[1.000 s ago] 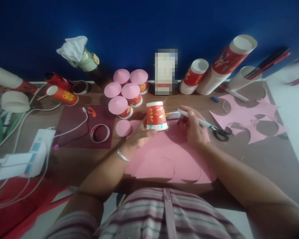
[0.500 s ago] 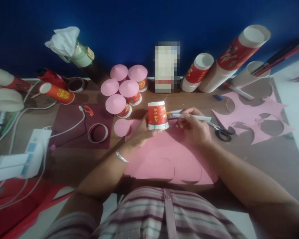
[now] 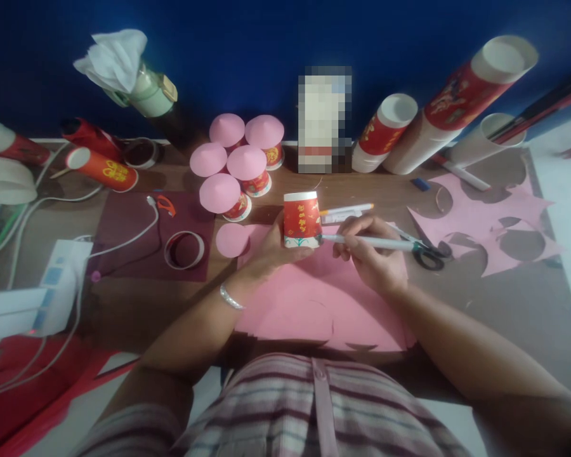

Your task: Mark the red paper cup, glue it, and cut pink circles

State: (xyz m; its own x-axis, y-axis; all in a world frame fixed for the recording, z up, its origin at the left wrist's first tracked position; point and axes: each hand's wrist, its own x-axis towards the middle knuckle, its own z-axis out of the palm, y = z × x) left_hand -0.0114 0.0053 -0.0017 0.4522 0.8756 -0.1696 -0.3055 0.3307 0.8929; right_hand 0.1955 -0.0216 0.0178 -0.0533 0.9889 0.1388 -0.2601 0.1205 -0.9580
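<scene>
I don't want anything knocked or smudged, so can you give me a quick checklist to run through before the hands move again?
1. Cup secure: ok; the left hand holds the red cup, narrow end up.
2. Pen in hand: ok; the right hand grips the pen.
3. Pen tip touching the cup: cannot tell; the tip shows at the cup's lower right edge.
4. Scissors well away from the pen: not ok; the scissors appear close to its rear end.
5. Pink cone-topped cups apart from the held cup: ok; all five stand to its left.
</scene>
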